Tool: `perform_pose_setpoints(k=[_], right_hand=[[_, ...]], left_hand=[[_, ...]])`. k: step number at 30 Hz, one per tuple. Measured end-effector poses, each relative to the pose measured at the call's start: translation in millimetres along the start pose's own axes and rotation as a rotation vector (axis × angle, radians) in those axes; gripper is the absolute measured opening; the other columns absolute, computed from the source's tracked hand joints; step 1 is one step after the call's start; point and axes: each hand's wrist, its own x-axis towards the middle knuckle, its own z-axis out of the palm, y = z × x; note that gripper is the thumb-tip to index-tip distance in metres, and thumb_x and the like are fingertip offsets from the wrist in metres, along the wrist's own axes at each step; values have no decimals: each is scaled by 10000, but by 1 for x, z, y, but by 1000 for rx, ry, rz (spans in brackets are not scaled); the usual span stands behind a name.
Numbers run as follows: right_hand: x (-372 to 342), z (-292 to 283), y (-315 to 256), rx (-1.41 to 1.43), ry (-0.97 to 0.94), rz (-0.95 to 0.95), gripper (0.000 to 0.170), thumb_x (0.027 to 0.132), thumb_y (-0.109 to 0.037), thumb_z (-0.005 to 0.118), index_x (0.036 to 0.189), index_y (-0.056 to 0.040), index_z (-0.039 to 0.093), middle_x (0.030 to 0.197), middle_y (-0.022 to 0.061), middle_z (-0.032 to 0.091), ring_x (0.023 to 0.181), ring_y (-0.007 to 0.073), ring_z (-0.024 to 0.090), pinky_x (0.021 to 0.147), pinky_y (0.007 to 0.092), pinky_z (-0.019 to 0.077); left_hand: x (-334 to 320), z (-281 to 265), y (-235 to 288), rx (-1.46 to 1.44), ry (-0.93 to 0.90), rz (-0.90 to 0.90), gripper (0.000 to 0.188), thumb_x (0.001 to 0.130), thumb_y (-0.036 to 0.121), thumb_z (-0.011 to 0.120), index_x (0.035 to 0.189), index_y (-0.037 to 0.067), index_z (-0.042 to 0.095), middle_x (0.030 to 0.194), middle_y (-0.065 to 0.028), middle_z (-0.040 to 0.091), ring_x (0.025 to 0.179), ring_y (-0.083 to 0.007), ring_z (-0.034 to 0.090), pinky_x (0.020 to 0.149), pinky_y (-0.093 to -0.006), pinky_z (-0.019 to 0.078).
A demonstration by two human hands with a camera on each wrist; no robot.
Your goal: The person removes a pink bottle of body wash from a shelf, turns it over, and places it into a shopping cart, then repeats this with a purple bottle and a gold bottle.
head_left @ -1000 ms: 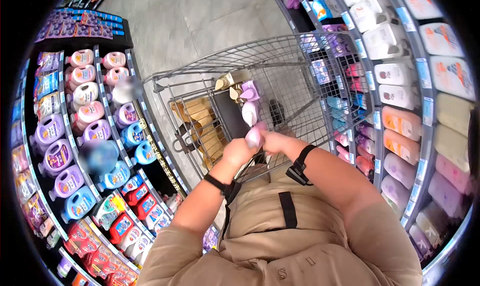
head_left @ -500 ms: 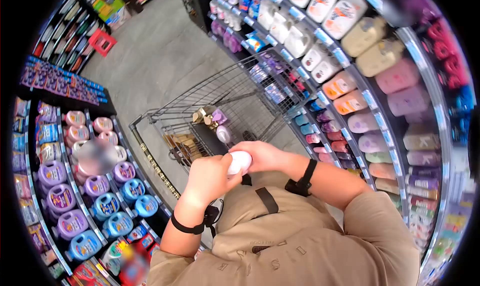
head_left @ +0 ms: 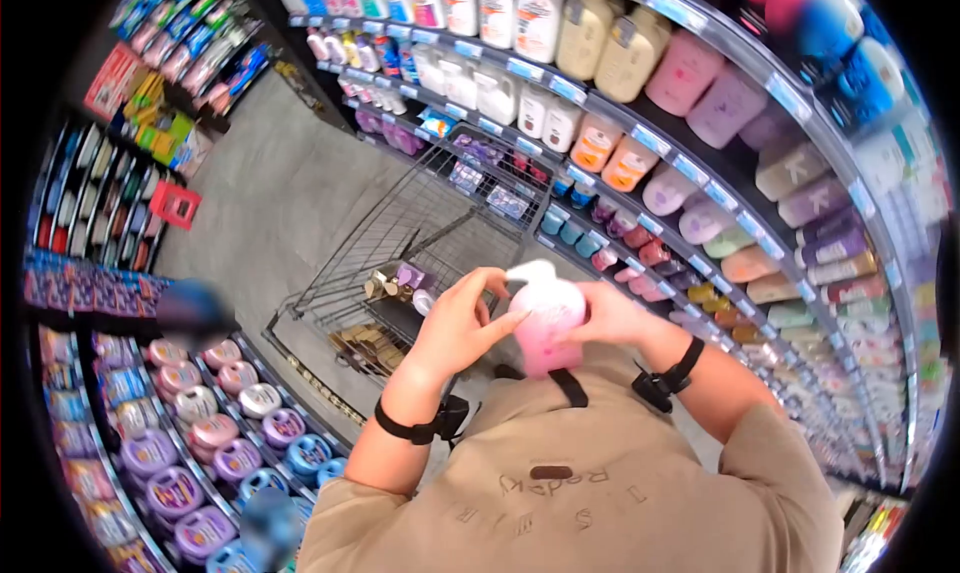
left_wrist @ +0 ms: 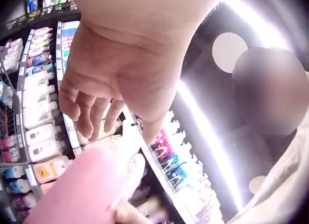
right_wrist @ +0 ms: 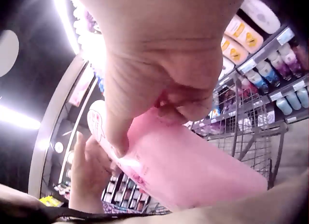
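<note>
A pink pump bottle (head_left: 548,328) with a white pump top (head_left: 535,273) is held in front of the chest, above the near side of the shopping cart. My right hand (head_left: 612,318) grips it round its upper body, thumb along the printed label, as the right wrist view also shows. Beside the pump, my left hand (head_left: 462,325) has loosely bent fingers that hold nothing, and its thumb reaches toward the bottle's shoulder. In the left wrist view the left hand (left_wrist: 125,74) hangs over the pump with its fingers apart.
The wire shopping cart (head_left: 345,238) stands ahead, carrying gold-coloured bottles (head_left: 380,285), a purple item (head_left: 410,275) and a white bottle (head_left: 423,302). Shelves of body-wash bottles (head_left: 630,58) curve along the right. Detergent jugs (head_left: 175,493) fill the left shelf, with grey floor (head_left: 260,193) between.
The pink bottle has come up from low over the cart toward the chest, its pump now in sight. My left hand has loosened from it. The head view has swung toward the right-hand shelves.
</note>
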Motion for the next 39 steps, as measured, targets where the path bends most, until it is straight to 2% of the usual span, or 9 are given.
perform_pose_setpoints(k=[3,4,6,10,12,19,28,36,39], right_hand=[[-17,-30,14,252,176,39,579,800,-201,915,1292,-9,676,1182,65,746,1069,143,680,967,342,552],[-21,-40,14,259,200,37,579,800,-201,915,1292,-9,676,1182,65,746,1069,143,680,967,342,552],[-28,-62,15,381,329,-13,585,803,-192,910,1303,-9,667,1190,66,737,1083,146,673,980,340,545],[-43,-106,-6,154,458,-99,613,787,-204,917,1298,4,651,1212,85,718,1096,152,657,974,354,539],[-50,-130,-13,-105,523,-102,667,743,-178,928,1315,-1,633,1249,120,689,1113,233,670,991,358,526],[-52,-210,-27,-342,716,-407,717,694,-56,891,1354,-21,613,1379,165,640,1276,348,629,1074,409,516],[-27,-303,-9,-366,834,-477,735,719,-14,858,1404,-44,591,1434,170,617,1321,371,607,1099,425,511],[1,-325,-6,-209,716,-253,717,726,-32,876,1388,-15,603,1342,179,672,1234,303,667,1045,382,525],[13,-336,-20,-7,649,-16,603,801,-97,902,1324,6,622,1280,132,687,1078,146,670,900,322,575]], left_hand=[[35,23,0,90,-182,-4,629,877,349,826,1369,38,588,1201,-105,697,703,-151,607,682,-302,528],[48,33,5,91,-266,8,663,875,368,823,1387,26,577,1258,-152,697,778,-238,678,729,-370,555],[74,57,12,182,-302,132,619,881,271,833,1379,20,564,1172,-174,705,794,-230,673,713,-351,553],[130,99,25,234,-221,209,596,898,248,814,1383,28,546,1181,-211,703,924,-363,712,795,-408,573],[160,105,43,257,-336,121,634,885,309,809,1363,25,504,1267,-236,665,1111,-446,669,859,-498,571],[251,137,85,259,-5,534,567,834,59,740,1371,74,557,1412,-148,595,1185,-405,652,903,-471,587],[348,172,116,308,119,563,565,811,-22,705,1346,131,604,1410,-101,576,1156,-402,660,871,-470,592],[382,166,96,254,54,489,592,853,28,732,1407,84,531,1371,-154,588,1168,-406,645,920,-455,566],[392,158,88,281,-8,407,665,873,133,776,1459,84,465,1362,-184,617,1148,-437,647,892,-483,560]])
